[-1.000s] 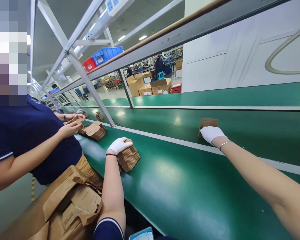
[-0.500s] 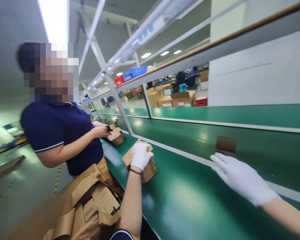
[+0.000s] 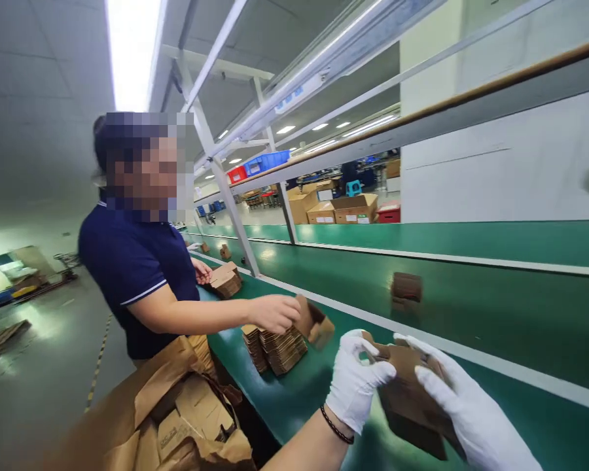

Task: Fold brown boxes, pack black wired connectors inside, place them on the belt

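Note:
Between my two white-gloved hands is a brown cardboard box [image 3: 410,392], partly opened out, above the green bench [image 3: 319,399]. My left hand [image 3: 356,379] pinches its left upper edge with thumb and fingers. From the right, my right hand [image 3: 464,405] grips the box's other side, thumb in front. Left of my hands stands a stack of flat folded cartons [image 3: 279,347]. Over that stack, a co-worker's hand [image 3: 277,313] holds another piece of cardboard [image 3: 314,320], blurred by motion.
A co-worker [image 3: 132,275] in a dark blue shirt stands at left, beside another carton stack [image 3: 226,280]. A large box lined with brown paper [image 3: 161,386] holds more flat cartons at lower left. A small brown box [image 3: 406,289] lies on the green belt [image 3: 343,275] behind.
My left hand has left the stack and moved right with cardboard. My right hand has come back from the belt to grip it. The co-worker's arm now reaches over the stack.

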`<state>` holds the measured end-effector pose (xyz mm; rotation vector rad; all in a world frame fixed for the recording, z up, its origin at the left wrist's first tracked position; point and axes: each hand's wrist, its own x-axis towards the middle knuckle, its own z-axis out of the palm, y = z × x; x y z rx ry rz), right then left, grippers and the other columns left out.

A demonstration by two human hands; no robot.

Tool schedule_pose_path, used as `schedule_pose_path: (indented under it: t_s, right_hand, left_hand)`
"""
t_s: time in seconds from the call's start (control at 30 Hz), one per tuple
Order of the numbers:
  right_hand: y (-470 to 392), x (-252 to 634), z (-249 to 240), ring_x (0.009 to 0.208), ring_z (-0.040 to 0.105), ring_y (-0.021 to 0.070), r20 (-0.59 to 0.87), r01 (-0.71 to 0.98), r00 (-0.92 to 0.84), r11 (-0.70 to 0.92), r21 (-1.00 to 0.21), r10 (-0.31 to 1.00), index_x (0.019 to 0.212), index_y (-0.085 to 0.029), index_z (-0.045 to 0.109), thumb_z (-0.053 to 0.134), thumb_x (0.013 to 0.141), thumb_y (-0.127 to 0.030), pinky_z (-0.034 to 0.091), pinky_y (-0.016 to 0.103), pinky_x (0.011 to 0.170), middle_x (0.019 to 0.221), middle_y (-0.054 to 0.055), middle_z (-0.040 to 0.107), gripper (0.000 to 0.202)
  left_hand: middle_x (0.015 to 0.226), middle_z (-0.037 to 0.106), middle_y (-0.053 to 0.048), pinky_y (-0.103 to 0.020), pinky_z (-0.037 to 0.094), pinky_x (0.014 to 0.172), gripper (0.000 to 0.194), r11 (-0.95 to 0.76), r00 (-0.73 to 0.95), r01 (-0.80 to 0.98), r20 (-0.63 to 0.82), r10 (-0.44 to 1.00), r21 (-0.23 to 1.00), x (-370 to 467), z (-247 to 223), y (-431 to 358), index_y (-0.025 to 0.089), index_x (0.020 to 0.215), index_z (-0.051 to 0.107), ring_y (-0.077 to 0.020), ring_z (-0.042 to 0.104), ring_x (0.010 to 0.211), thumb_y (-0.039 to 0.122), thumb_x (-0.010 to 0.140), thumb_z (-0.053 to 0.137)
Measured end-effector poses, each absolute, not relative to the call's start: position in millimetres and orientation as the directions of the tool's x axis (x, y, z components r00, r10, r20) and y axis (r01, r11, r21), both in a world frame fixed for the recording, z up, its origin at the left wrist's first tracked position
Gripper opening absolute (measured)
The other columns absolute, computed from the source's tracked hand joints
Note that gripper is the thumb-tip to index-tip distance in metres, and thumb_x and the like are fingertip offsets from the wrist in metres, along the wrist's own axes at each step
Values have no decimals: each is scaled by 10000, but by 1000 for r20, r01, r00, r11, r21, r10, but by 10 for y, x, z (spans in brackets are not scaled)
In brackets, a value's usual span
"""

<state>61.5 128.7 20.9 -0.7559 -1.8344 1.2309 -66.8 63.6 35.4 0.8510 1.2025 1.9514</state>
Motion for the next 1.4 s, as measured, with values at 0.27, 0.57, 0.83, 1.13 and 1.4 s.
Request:
schedule_pose_path:
  t_s: [0.27, 0.57, 0.83, 1.13, 1.4]
  right_hand:
    - [1021, 711, 267, 1031, 601, 269, -8, -195, -409, -97, -976, 912, 1215, -285, 416, 446, 816, -622, 536, 417, 860, 1193, 76, 588, 523]
    - [921, 665, 121, 1077, 556, 236, 174, -89, -468, 150, -985, 867, 1141, -231, 447, 435, 856, -595, 455, 414, 957, 1168, 103, 566, 462]
    - [963, 612, 37, 918, 601, 209, 422, -58, -229, 420, -906, 877, 858, -218, 536, 422, 884, -525, 484, 378, 882, 1004, 85, 616, 328]
    - [1029, 621, 40, 932, 616, 188, 655, 80, -132, 667, -741, 744, 855, -216, 612, 382, 927, -352, 505, 353, 868, 1038, 85, 634, 277]
    - [966, 650, 34, 914, 622, 203, 639, 50, -140, 650, -758, 756, 909, -220, 616, 390, 922, -431, 522, 373, 840, 1018, 78, 636, 310]
  left_hand:
    - [659, 506, 20, -321, 505, 670, 411, -356, -533, -191, 208, 820, 915, -399, 160, 538, 239, 699, 410, -147, 556, 638, 608, 733, 589]
    - [944, 648, -20, -411, 564, 816, 213, -138, -579, 219, 242, 779, 966, -544, 191, 600, 302, 947, 522, -201, 656, 904, 436, 923, 358]
    - [819, 658, -33, -394, 562, 713, 187, -279, -478, 323, 410, 777, 905, -307, 125, 630, 240, 811, 570, -193, 649, 738, 377, 896, 476]
    - [1034, 650, -116, -375, 503, 832, 280, -307, -448, 608, 636, 629, 732, -343, 145, 626, 168, 744, 624, -204, 632, 927, 306, 886, 426]
    - [1030, 630, -116, -351, 536, 783, 288, -454, -327, 585, 707, 627, 672, -379, 79, 579, 165, 797, 582, -186, 646, 895, 362, 915, 409]
